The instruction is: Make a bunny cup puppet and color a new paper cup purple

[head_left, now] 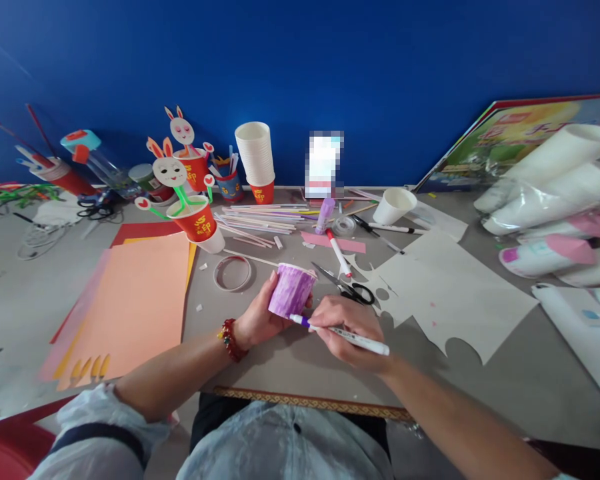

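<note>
Head view, purple cup (292, 291) in left grip (258, 316), marker (363, 341) in right grip (353, 319)

From my end I see a paper cup (292, 291), its side streaked purple, leaning a little in the left hand (260, 315). A white marker (364, 341) slants through the right hand (351, 321), its purple-banded end at the cup's lower edge, perhaps touching; I can't be sure.
</note>
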Available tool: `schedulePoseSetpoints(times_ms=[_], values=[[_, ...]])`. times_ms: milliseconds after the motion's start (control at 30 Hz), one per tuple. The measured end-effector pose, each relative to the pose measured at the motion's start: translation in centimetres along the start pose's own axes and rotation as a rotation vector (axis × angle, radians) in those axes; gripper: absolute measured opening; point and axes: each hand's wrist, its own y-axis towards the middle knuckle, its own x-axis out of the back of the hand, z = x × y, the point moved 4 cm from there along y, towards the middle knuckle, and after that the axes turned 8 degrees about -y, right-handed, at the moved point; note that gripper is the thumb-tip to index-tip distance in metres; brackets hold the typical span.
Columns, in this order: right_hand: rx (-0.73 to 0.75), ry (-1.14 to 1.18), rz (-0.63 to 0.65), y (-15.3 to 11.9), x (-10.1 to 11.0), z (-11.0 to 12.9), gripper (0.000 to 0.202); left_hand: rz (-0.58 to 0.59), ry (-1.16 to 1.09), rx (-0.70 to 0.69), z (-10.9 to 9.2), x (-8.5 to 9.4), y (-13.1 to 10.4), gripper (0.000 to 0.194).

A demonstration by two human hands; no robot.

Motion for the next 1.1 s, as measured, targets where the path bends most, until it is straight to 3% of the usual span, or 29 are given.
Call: schedulePoseSetpoints(times_ms=[100, 233, 400, 567, 733, 900, 1100], values=[[0.025, 0.017, 0.04, -0.1, -0.3, 0.1, 0.021, 0.011, 0.002, -0.01, 0.0, -0.2, 0.0, 0.069], [-0.008, 0.02, -0.012, -0.1, 0.0, 0.0, 0.023, -0.003, -0.001, -0.011, 0.0, 0.0, 0.1, 0.071], [0.044, 0.006, 0.057, -0.1, -0.3, 0.3, 0.022, 0.024, -0.026, 0.002, 0.1, -0.3, 0.1, 0.07], [-0.007, -0.019, -0.067, 0.4, 0.8, 0.2, 0.023, 0.044, 0.008, -0.019, 0.0, -0.5, 0.0, 0.068], [0.046, -0.072, -0.009, 0.7, 1.1, 0.1, 0.024, 0.036, 0.036, -0.034, 0.1, -0.4, 0.1, 0.069], [-0.1, -0.164, -0.169, 0.0, 2.3, -1.2, 0.017, 0.071, 0.099, -0.1, -0.1, -0.9, 0.0, 0.07], [-0.003, -0.067, -0.017, 0.1, 1.3, -0.6, 0.017, 0.009, 0.089, -0.072, 0.0, -0.6, 0.0, 0.069]])
